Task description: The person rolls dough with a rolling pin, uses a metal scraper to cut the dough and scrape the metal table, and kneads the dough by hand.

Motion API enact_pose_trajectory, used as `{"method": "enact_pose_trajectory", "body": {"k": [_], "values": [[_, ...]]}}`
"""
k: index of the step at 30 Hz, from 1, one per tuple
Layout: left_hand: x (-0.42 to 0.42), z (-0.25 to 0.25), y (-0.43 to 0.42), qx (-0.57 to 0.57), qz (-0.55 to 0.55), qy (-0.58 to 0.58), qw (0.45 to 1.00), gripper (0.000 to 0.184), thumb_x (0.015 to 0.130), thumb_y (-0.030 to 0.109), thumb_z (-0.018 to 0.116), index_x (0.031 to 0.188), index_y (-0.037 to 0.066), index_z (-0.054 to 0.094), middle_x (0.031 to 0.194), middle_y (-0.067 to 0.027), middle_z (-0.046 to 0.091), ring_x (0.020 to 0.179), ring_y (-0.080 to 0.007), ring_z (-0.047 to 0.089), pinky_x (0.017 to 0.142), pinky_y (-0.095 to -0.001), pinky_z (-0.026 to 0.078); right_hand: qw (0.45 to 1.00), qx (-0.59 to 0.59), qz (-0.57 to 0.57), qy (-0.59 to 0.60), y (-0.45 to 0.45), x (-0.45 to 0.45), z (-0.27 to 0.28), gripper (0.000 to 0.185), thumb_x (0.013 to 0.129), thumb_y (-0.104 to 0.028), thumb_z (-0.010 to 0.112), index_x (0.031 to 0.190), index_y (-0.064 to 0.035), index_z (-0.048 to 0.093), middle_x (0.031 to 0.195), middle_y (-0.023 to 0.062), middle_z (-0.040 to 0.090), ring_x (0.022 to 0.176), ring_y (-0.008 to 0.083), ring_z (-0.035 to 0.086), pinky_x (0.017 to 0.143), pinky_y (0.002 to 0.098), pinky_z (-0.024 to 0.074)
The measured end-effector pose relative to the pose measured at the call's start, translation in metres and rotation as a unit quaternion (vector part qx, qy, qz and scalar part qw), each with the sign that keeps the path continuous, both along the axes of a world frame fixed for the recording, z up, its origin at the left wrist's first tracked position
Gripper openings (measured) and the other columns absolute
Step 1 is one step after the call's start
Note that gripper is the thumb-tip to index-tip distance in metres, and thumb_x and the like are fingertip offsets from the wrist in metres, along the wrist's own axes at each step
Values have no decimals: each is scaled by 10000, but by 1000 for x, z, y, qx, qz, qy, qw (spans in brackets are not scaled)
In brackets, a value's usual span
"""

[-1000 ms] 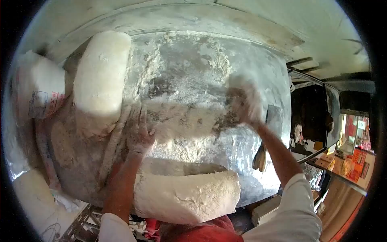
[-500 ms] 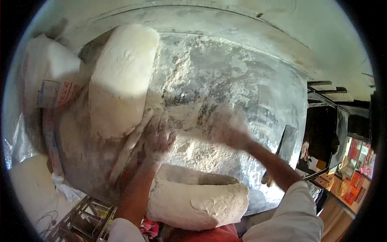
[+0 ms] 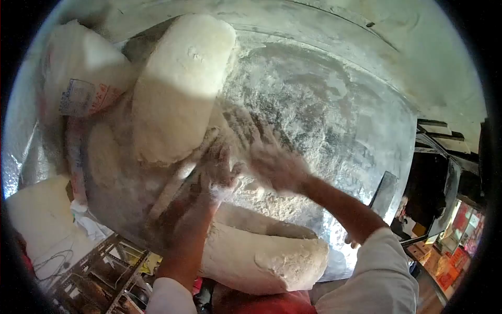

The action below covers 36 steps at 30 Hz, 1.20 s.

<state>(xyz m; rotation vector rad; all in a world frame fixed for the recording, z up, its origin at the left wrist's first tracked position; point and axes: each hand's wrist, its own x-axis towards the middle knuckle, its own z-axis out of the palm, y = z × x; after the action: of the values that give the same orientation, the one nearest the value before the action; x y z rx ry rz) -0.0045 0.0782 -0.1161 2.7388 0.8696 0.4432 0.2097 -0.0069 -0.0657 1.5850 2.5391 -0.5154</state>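
Observation:
My left hand [image 3: 220,168], white with flour, rests on the floured worktop beside a long flour-dusted rod [image 3: 180,183]. I cannot tell whether its fingers touch the rod; they look stretched, thumb apart. Just to its right, my right hand [image 3: 277,166] is blurred by motion, fingers stretched over the loose flour [image 3: 272,201]. A large pale block of dough [image 3: 183,94] lies beyond my left hand. Another thick dough piece [image 3: 261,259] lies along the near edge, below both wrists.
A printed plastic sack [image 3: 86,68] stands at the far left. On the right edge of the metal worktop [image 3: 361,141] lies a flat scraper-like blade [image 3: 385,191]. A metal rack [image 3: 110,272] is at lower left, and shelves with orange packets [image 3: 455,267] at lower right.
My right hand has swept left, close to my left hand, and the flour there is streaked. The view has shifted, so the worktop and dough appear moved to the right.

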Motion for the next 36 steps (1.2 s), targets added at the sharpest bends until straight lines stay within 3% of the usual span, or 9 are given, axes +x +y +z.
{"method": "enact_pose_trajectory", "body": {"k": [1,4,9,19,24,27,31,35,36], "values": [[3,2,1,15,5,-7,1000,576,967,440,478,1295,-33,509,1295,-281,523,1203,-426,517,1033,-520,409,974,-17,-41,221,-58,-5,-59,567,968,-441,496,1463,-191,377,1515,112,346,1430,281,279,1198,538,132],[10,3,-2,-82,35,148,985,764,943,621,378,1424,28,397,1445,-224,401,1348,-395,366,1118,-498,310,976,7,-25,218,-133,17,-25,610,920,-457,572,1453,-217,397,1508,145,337,1408,329,300,1177,569,158],[26,31,0,-32,-51,92,994,869,884,665,434,1482,46,312,1520,-199,304,1417,-383,258,1145,-509,242,869,120,-470,99,-245,31,4,612,889,-276,619,1443,-141,398,1472,243,331,1317,449,353,1100,582,272],[128,38,-109,-62,-532,170,828,854,873,653,515,1537,219,198,1611,-49,131,1477,-296,123,1204,-521,60,792,19,-609,27,-360,-54,3,600,904,-369,545,1444,-149,401,1491,161,363,1368,400,324,1108,551,254],[204,25,-117,-35,-302,134,943,678,933,481,531,1511,253,258,1604,-32,158,1474,-251,140,1207,-507,82,784,31,-620,0,-362,-56,-2,611,886,-430,581,1435,-209,431,1510,121,351,1390,338,318,1132,527,249],[157,38,-104,23,-484,156,861,727,958,494,467,1544,262,104,1617,-26,86,1482,-238,115,1213,-482,75,785,52,-618,-2,-363,-58,-2,635,858,-415,611,1435,-217,432,1508,113,358,1387,330,328,1116,525,272],[54,29,-69,102,-618,99,774,611,864,240,649,1428,270,415,1474,-42,400,1371,-247,361,1173,-456,259,775,48,-630,-1,-364,-60,-1,648,853,-395,634,1442,-232,421,1504,108,366,1377,332,346,1110,507,291],[48,17,-8,145,-484,102,857,412,850,230,679,1244,176,571,1337,-70,497,1315,-258,413,1102,-392,384,777,72,-625,-8,-364,-62,-3,619,877,-387,623,1442,-238,419,1497,101,377,1370,330,356,1106,485,308],[65,23,-10,-153,-276,75,946,306,925,248,561,1212,146,584,1299,-89,514,1251,-258,460,1068,-401,409,776,69,-626,-10,-365,-62,-4,619,877,-387,623,1442,-238,419,1497,101,377,1370,330,356,1106,485,308]]}}
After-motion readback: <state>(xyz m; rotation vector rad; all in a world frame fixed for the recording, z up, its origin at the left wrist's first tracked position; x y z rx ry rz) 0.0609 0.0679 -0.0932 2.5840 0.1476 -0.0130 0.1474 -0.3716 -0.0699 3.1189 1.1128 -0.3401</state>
